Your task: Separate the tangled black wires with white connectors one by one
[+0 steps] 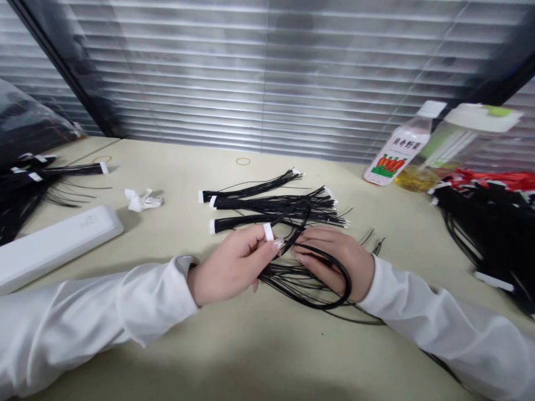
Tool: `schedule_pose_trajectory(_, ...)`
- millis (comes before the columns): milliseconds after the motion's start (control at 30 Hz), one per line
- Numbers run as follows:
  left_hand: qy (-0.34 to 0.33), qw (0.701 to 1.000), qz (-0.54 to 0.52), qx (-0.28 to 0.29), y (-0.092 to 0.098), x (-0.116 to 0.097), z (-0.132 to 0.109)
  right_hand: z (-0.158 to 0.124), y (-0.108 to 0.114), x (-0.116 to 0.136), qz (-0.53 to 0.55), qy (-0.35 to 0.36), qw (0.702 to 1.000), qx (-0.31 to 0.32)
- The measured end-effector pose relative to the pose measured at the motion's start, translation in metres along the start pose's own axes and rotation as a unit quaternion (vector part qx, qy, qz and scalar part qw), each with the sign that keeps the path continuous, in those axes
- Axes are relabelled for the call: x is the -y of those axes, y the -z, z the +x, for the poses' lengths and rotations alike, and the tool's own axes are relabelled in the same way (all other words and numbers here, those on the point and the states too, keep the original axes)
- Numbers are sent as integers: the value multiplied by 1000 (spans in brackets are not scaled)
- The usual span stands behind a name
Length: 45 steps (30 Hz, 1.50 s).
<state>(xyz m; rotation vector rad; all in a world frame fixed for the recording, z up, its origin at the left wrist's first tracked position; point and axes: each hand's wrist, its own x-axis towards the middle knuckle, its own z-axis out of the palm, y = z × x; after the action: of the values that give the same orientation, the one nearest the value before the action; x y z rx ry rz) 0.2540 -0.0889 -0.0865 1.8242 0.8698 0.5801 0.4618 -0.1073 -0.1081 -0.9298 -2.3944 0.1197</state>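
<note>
Over the middle of the table my left hand [234, 264] is closed around a bundle of black wires [320, 303], its thumb and forefinger pinching beside a white connector [268, 231]. My right hand [340, 253] is curled around wires of the same bundle, a little to the right, with the fingertips partly hidden behind them. Part of the bundle bends into a loop in front of the right hand. Just beyond the hands lie several black wire bundles [267, 203] with white connectors on their left ends.
At left are a white oblong case [62, 242], crumpled tissue [142, 199] and a heap of black wires [25, 195]. A labelled bottle [401, 147] and a lidded clear jug [460, 136] stand back right. Black and red wires [489, 223] pile up at right. Blinds [251, 72] hang behind the table.
</note>
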Motion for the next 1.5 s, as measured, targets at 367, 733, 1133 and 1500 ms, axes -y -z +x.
schedule_pose_trajectory(367,13,1000,-11,14,0,-1,0,1,1,2,6,-1,1000,6)
schedule_pose_trajectory(733,10,1000,8,23,1,-2,0,1,1,1,15,2,1000,10)
schedule_pose_trajectory(1133,5,999,-44,17,0,1,0,0,0,1,-4,1,1000,5)
schedule_pose_trajectory(1500,30,997,-64,12,0,6,-1,1,1,2,-8,0,1000,0)
